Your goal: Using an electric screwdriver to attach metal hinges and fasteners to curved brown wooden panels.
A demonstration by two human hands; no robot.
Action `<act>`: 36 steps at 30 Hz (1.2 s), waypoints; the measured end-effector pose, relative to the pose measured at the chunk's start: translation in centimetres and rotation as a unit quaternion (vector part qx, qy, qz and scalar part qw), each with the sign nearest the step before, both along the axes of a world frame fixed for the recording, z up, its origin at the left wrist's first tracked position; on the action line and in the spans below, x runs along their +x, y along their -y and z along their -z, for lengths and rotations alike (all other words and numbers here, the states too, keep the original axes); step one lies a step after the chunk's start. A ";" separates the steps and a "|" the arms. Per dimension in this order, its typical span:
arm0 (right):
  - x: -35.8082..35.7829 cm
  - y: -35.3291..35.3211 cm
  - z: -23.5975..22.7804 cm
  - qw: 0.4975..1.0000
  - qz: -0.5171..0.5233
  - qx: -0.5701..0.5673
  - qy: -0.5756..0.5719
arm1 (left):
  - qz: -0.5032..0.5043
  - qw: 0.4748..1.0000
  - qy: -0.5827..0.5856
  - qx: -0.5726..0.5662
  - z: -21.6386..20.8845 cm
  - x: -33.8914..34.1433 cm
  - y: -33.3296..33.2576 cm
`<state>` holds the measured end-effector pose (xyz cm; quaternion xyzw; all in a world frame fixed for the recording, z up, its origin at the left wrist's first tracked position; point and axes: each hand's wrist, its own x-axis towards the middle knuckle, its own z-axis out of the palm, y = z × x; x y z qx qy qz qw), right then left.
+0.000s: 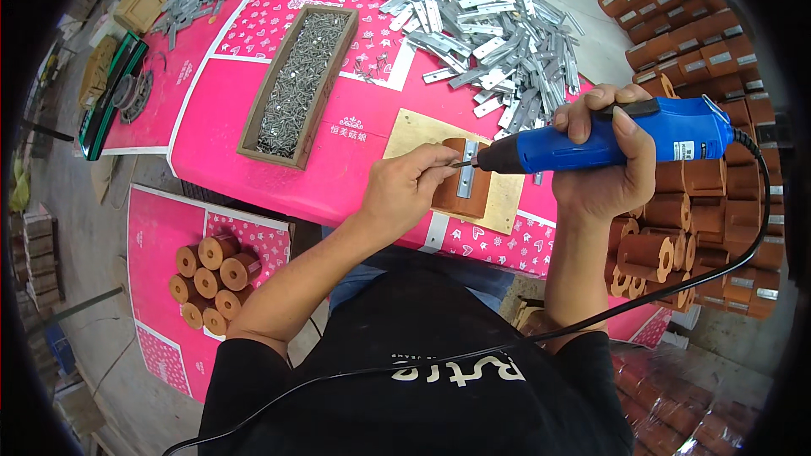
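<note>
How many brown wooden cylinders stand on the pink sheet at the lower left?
7 that show. The wooden cylinders stand in a tight cluster on the lower pink sheet, left of the person's left forearm: three along the left side, four along the right. More may be hidden behind the forearm.

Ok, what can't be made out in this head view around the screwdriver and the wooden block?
- Screw at the tip of the blue electric screwdriver: too small, and covered by the left hand fingertips.
- Wooden block: its left part is hidden behind the left hand.
- Metal bracket on the block: its holes are too small to make out.
- Screwdriver grip: wrapped by the right hand.
- Stacked brown blocks: cut off by the right rim.
</note>
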<state>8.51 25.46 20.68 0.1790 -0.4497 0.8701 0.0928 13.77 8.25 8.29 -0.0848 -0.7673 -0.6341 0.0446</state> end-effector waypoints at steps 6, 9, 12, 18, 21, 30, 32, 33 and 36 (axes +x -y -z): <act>-0.4 0.3 0.0 1.000 -0.017 0.004 0.003 | 0.005 0.997 0.044 0.069 0.9 0.2 0.2; -0.4 0.5 -0.1 1.000 -0.019 0.006 -0.003 | 0.009 0.995 0.068 0.075 0.7 0.3 0.0; -0.4 0.5 -0.1 1.000 -0.016 0.011 -0.019 | -0.002 0.994 0.069 0.089 0.7 0.3 -0.2; -0.3 0.6 -0.3 0.999 -0.012 0.030 -0.027 | -0.003 0.992 0.061 0.109 0.9 0.2 -0.2; -0.3 0.7 -0.3 0.998 -0.001 0.053 -0.016 | -0.006 0.993 0.039 0.114 1.1 0.1 -0.4; -0.6 2.1 -0.6 0.988 0.000 0.152 -0.033 | -0.050 0.983 -0.168 -0.048 1.2 -1.6 -1.3; -1.0 2.7 -0.6 0.974 0.010 0.214 -0.068 | -0.052 0.984 -0.162 -0.058 1.8 -1.8 -1.7; -1.1 3.0 -0.6 0.974 0.008 0.216 -0.069 | -0.052 0.984 -0.154 -0.069 2.1 -1.9 -2.0; -1.2 3.6 -0.4 0.959 0.010 0.274 -0.073 | -0.060 0.983 -0.146 -0.089 2.3 -1.9 -2.4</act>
